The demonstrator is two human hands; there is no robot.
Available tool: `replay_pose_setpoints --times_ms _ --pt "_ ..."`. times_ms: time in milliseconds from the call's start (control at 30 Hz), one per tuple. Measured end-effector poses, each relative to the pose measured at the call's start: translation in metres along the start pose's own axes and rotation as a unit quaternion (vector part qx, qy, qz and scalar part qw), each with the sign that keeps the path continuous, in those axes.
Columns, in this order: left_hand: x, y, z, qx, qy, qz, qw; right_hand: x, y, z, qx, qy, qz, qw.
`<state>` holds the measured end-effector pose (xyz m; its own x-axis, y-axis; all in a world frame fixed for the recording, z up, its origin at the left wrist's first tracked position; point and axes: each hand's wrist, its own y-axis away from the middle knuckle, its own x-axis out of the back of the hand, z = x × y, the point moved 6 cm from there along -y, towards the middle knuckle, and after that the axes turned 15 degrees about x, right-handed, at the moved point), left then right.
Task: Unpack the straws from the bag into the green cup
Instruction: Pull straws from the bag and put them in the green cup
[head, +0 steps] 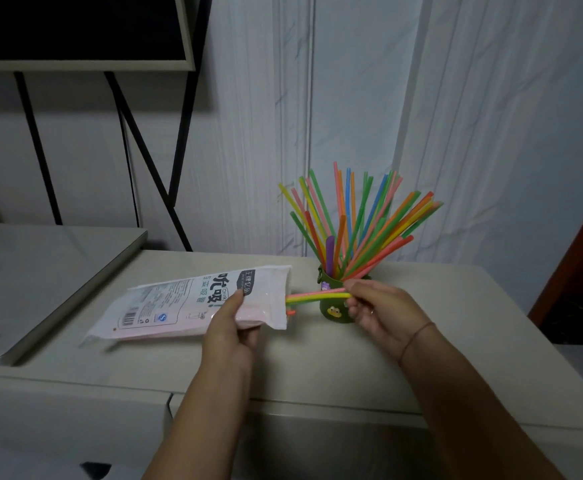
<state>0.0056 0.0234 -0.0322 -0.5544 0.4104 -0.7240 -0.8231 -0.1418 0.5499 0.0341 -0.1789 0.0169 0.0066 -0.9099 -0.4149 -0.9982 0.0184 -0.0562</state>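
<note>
Straws [318,295] in yellow, green and pink, only a few of them, are pinched at one end between the thumb and fingers of the right hand [383,313]. Their other ends sit inside the mouth of the bag [193,303], so they lie nearly level between bag and hand. A thin cord [416,337] circles that wrist. Just behind the right hand, partly hidden by it and by the pinched bundle, stands the green cup [331,311], with a small yellow figure [334,310] on its front. A fan of coloured straws [359,220] stands in the cup and spreads upward and outward above the hand.

To the left of the right hand, the left hand [229,327] grips the white printed bag near its open end, thumb on top across the print and fingers underneath. The bag's far end slopes down and away to the left. An orange tip [290,311] pokes from the bag's mouth just below the pinched bundle.

Both hands are over a pale table [352,368]. Further left of the left hand lies a flat grey slab [40,282]. Beyond it, black legs [144,150] rise against the white wall [473,98].
</note>
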Motion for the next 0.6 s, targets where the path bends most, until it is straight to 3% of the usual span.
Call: replay_pose_setpoints --times_ms 300,467,600 --pt "-0.007 0.002 -0.012 0.01 0.013 -0.011 1.0 -0.024 0.009 0.031 -0.102 -0.191 0.022 0.976" --pt "-0.009 0.003 -0.016 0.012 0.013 -0.012 1.0 -0.028 0.009 0.034 -0.063 -0.14 0.014 0.988" --pt "-0.007 0.002 -0.009 0.003 0.033 -0.012 0.999 -0.007 -0.001 0.012 -0.006 -0.113 0.07 0.991"
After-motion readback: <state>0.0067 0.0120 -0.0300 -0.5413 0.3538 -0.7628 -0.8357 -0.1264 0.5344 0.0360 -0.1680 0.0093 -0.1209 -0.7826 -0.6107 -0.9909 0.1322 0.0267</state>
